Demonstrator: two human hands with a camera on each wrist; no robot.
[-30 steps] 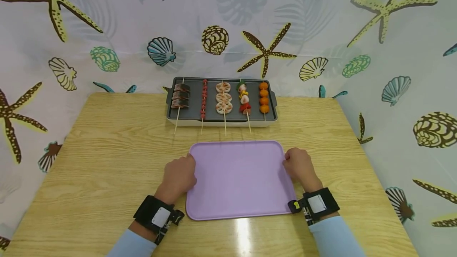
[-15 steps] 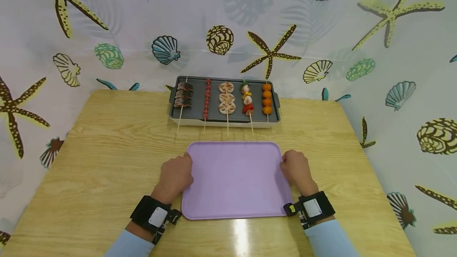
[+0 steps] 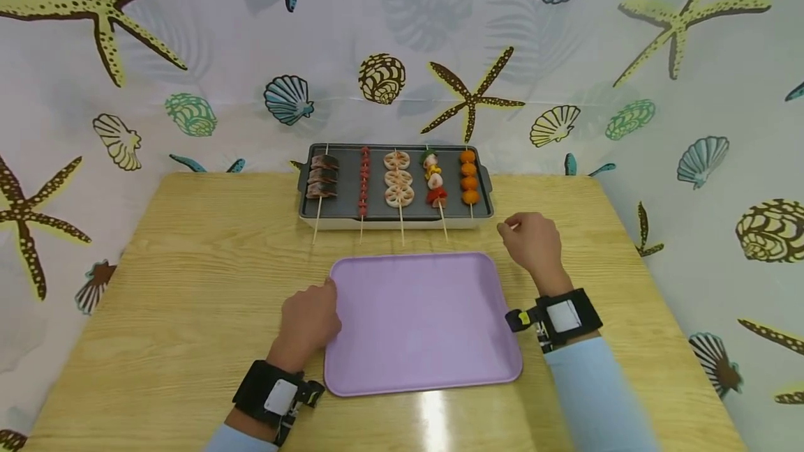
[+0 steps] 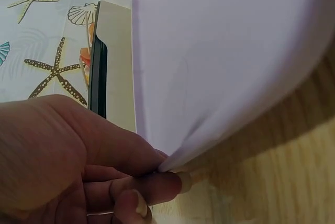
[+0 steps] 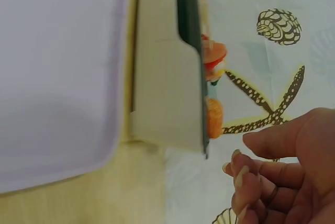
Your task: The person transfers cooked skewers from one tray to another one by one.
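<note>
A purple tray [image 3: 422, 323] lies flat on the table in the head view. My left hand [image 3: 309, 316] pinches its left edge; in the left wrist view the thumb and index finger [image 4: 157, 186] meet on the tray rim [image 4: 140, 93]. Clear of the tray's far right corner, my right hand [image 3: 532, 243] holds nothing, its fingers loosely bent and thumb apart from them in the right wrist view. Nearest to it is the grill [image 3: 348, 187], a dark plate in a pale body, with a skewer of orange balls [image 3: 469, 183] at the right end.
Other skewers lie across the grill: dark-skinned meat or fish chunks [image 3: 322, 176], small red pieces [image 3: 364, 183], lotus root slices [image 3: 397, 178] and mixed pieces [image 3: 435, 180]. Several sticks overhang its front. A cloth [image 3: 226, 19] with starfish and shells hangs behind the wooden table [image 3: 207, 284].
My right hand has let go of the tray's right edge and moved forward toward the grill. The left hand stays on the left edge, and the tray keeps its place.
</note>
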